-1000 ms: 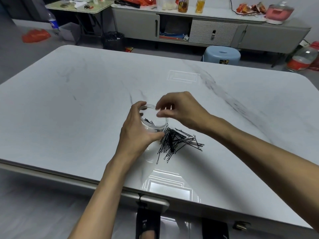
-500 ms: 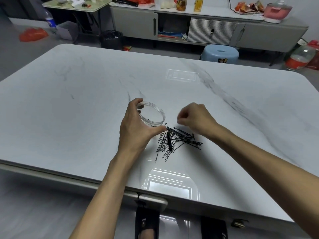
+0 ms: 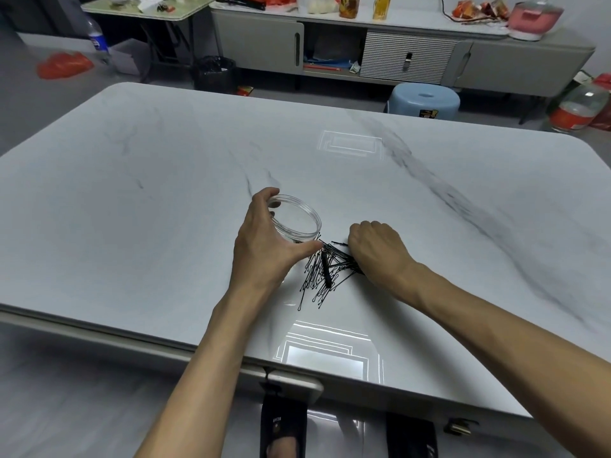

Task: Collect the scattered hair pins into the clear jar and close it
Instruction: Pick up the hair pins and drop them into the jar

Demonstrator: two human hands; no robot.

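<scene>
White marble-look table (image 3: 165, 209): we record a glossy top with grey veining filling most of the head view, with ceiling-light reflections near its front edge and toward its far side.

Clear jar (image 3: 296, 223): it stands on the table near the centre, mouth open and tilted slightly toward us. We cannot tell how many pins lie inside; a few dark shapes show through the wall at the base.

Left hand (image 3: 264, 246): we see it wrapped around the jar from the 9 o'clock side, fingers curled over the far rim and thumb pressed against the near wall at about 5 o'clock, gripping it.

Hair pins (image 3: 325, 271): a loose black pile on the table just beside the jar, at its 5 o'clock, the strands crossing each other and fanning out toward 6 o'clock. One thicker black piece lies among them.

Right hand (image 3: 377, 249): knuckles up, it rests on the pile's 3 o'clock edge with fingers curled down into the pins. Whether any pin is pinched we cannot tell, since the fingertips are hidden beneath the hand.

Background, at 12 o'clock beyond the table: a long grey sideboard (image 3: 396, 57) carrying bottles and packets, a light blue stool (image 3: 425, 100) just before it, and a black bin (image 3: 214, 72) toward 11 o'clock.
</scene>
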